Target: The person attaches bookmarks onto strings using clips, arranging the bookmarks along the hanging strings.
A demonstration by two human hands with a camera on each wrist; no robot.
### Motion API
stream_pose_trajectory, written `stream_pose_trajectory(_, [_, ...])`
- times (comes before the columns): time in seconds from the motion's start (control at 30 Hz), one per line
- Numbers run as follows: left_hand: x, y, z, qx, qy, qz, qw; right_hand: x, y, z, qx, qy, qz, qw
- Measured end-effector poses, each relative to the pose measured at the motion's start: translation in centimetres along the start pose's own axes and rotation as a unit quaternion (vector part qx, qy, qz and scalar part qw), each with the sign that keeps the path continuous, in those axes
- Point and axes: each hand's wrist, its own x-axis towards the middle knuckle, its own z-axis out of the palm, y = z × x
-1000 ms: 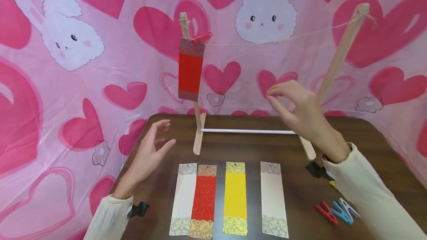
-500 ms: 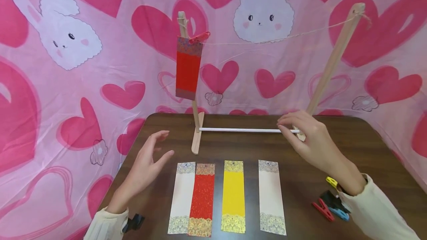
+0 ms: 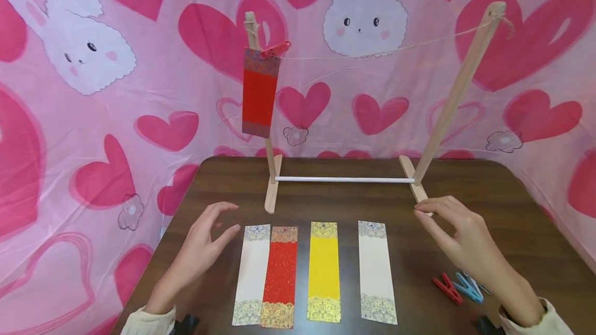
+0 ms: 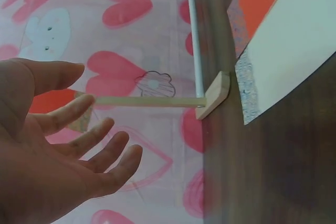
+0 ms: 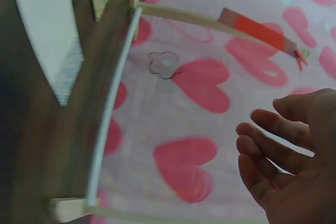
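My left hand hovers over the table just left of a white paper strip, thumb and fingers apart and holding nothing. Beside that strip lie a red strip, a yellow strip and another white strip, all with lace-patterned ends. My right hand is at the right, its fingers loosely bent with nothing in them, and its fingertips overlap the stand's right foot in the head view. In the right wrist view the same hand shows an empty palm. Below it lie a red clothespin and a blue clothespin.
At the back stands a wooden frame with a left post, a right post and a white crossbar. A string joins the post tops. A red clothespin holds a red strip on it at the left.
My right hand has come down from beside the right post to low over the table's right side. My left hand has dropped slightly. The yellow clothespin is now out of sight.
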Motion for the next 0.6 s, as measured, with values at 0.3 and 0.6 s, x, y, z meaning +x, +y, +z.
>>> stream_pose_trajectory(0.3, [-1.1,-1.7,1.5,-0.013,-0.023,-0.046,0.9986,-5.9,1.4,0.6,-0.005,-0.002,0.085,0.9964])
stream_pose_trajectory(0.6, [-1.2,-4.4,3.9,-0.033,-0.085,-0.147,0.9849,-11.6,3.2,0.1,-0.059,-0.046,0.249,0.9655])
